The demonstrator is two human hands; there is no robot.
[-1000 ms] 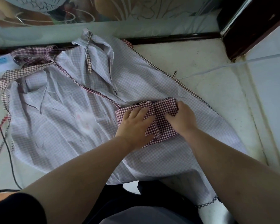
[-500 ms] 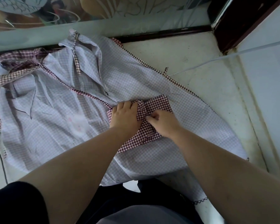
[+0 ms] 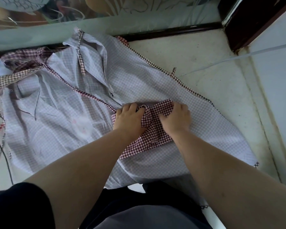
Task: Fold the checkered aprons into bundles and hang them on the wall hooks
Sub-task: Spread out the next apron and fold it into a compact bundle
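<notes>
Now left hand (image 3: 130, 120) and right hand (image 3: 176, 119), fingers curled, both pinch the bunched dark-red checkered cloth panel (image 3: 153, 134), midway across the pale lilac checkered apron (image 3: 69, 116) spread on the floor (image 3: 205, 63).

Reaches forward with both bare arms, coming in from the lower corners of the frame and converging just right of its centre. Stretches the left forearm (image 3: 82, 162) up from the lower left and the right forearm (image 3: 221, 162) up from the lower right, wrists nearly straight. Sets the left hand (image 3: 130, 120) palm down, knuckles up, fingertips curled over the far edge of a red-and-white checkered fabric patch (image 3: 153, 134), gripping it. Places the right hand (image 3: 176, 120) just beside it, also palm down, fingers bent, thumb turned inward and pinching the same patch. Holds the two hands near each other but apart, with bunched cloth between them.
</notes>
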